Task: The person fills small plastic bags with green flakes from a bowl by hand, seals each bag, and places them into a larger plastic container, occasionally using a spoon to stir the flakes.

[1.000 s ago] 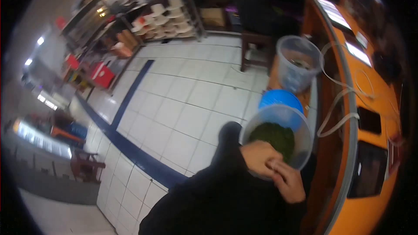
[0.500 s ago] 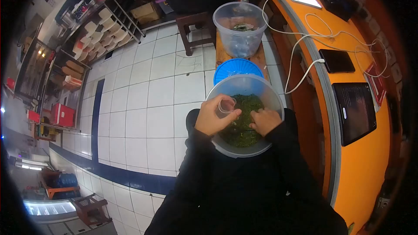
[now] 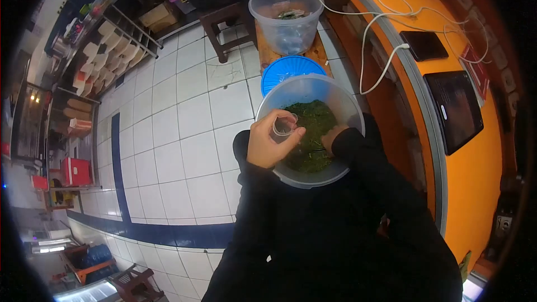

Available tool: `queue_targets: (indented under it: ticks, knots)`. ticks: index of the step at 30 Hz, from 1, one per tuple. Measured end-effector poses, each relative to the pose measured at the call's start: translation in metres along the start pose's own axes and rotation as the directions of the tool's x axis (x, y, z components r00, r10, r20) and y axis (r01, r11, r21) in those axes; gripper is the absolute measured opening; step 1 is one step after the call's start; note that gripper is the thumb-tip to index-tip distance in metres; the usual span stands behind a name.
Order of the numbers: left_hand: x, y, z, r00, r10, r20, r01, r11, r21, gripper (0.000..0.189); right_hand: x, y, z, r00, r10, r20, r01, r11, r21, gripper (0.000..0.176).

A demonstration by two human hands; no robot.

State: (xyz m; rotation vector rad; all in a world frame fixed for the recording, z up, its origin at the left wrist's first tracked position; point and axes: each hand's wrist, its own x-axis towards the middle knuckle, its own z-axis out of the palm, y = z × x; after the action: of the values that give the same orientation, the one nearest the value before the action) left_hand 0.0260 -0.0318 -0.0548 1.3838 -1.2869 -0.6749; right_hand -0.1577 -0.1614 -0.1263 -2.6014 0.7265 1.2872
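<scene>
A large translucent plastic tub (image 3: 351,100) stands between my legs, with finely chopped green leaves (image 3: 315,113) inside. My left hand (image 3: 265,144) is curled around a small clear plastic cup (image 3: 283,125), holding it over the tub's left side. The cup's mouth faces up toward me. Inside the tub on the right, my right hand (image 3: 334,137) is down at the leaves with its fingers bent together. Its fingertips are partly hidden, and I cannot make out what they hold.
Beyond the tub lie a blue lid (image 3: 292,70) and a second translucent tub (image 3: 286,36) on a wooden bench (image 3: 320,53). An orange counter (image 3: 472,190) runs along the right, bearing a tablet (image 3: 454,109), a dark device (image 3: 423,45) and white cables. A brown stool (image 3: 224,22) stands ahead.
The view has shifted, so the tub and bench appear higher and further left. My left hand still holds the cup. My right hand sits nearer the tub's right wall, its fingers less visible.
</scene>
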Motion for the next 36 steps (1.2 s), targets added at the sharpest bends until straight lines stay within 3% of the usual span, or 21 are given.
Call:
queue_targets:
  ticks: [5,7,11,13,14,16,17,19,20,22,25,29,32,34,36]
  knots:
    - [-0.001,-0.004,0.002,1.0,0.008,-0.019,-0.009,1.0,-0.024,0.029,-0.009,-0.001,-0.012,0.997,-0.057,0.054,0.053,0.996,0.069,0.044]
    - [-0.001,-0.002,0.001,1.0,0.008,-0.03,-0.008,1.0,-0.021,0.03,-0.013,-0.004,-0.012,0.994,-0.096,-0.056,0.105,0.979,0.177,0.025]
    - [-0.002,0.0,0.001,0.999,0.014,-0.05,-0.011,0.999,0.045,0.031,-0.019,-0.003,-0.014,0.979,-0.06,-0.194,0.105,0.967,0.234,0.02]
    - [-0.002,-0.001,0.0,0.998,0.012,-0.058,-0.009,0.998,0.062,0.032,-0.025,-0.003,-0.02,0.888,0.038,-0.459,0.027,0.99,0.135,0.014]
    - [-0.003,-0.002,0.0,0.998,-0.012,-0.06,0.015,0.999,0.036,0.032,-0.029,-0.002,-0.024,0.887,0.037,-0.46,0.029,0.99,0.135,0.014]
    - [-0.003,-0.002,0.002,0.998,-0.038,-0.05,0.038,0.999,0.011,0.032,-0.036,0.002,-0.034,0.626,0.105,-0.773,-0.043,0.994,0.1,0.01]
    - [-0.002,-0.001,0.002,0.998,-0.023,-0.061,0.024,1.0,0.014,0.031,-0.035,0.002,-0.041,0.626,0.114,-0.772,-0.045,0.993,0.11,0.01]
    - [-0.002,-0.001,0.003,0.998,-0.007,-0.058,0.008,1.0,0.019,0.031,-0.028,0.003,-0.059,0.511,0.212,-0.833,-0.13,0.977,0.169,0.008]
    - [-0.002,-0.002,0.003,0.998,-0.02,-0.06,0.021,1.0,0.016,0.03,-0.024,0.003,-0.065,0.51,0.225,-0.83,-0.133,0.974,0.183,0.008]
    - [-0.004,-0.004,0.002,0.998,-0.036,-0.043,0.037,0.999,0.018,0.03,-0.012,0.001,-0.067,0.608,0.254,-0.752,-0.202,0.966,0.163,0.009]
    - [-0.004,-0.005,0.002,0.998,-0.025,-0.053,0.026,1.0,0.007,0.029,0.004,-0.003,-0.047,0.676,0.272,-0.685,-0.15,0.961,0.233,0.007]
    - [-0.003,-0.007,0.003,0.996,-0.011,-0.085,0.014,0.999,0.031,0.029,-0.012,-0.005,-0.038,0.657,0.302,-0.691,-0.172,0.952,0.253,0.009]
    - [-0.004,-0.005,0.002,0.997,-0.019,-0.073,0.021,1.0,0.022,0.029,-0.02,-0.003,-0.031,0.704,0.251,-0.665,-0.126,0.965,0.23,0.009]
    - [-0.003,-0.006,0.002,0.998,-0.03,-0.058,0.031,0.999,0.012,0.027,-0.023,-0.004,-0.027,0.813,0.244,-0.529,-0.11,0.956,0.273,0.008]
    - [-0.004,-0.01,0.003,0.997,-0.019,-0.071,0.02,1.0,0.02,0.028,-0.025,-0.004,-0.025,0.81,0.247,-0.532,-0.106,0.953,0.283,0.008]
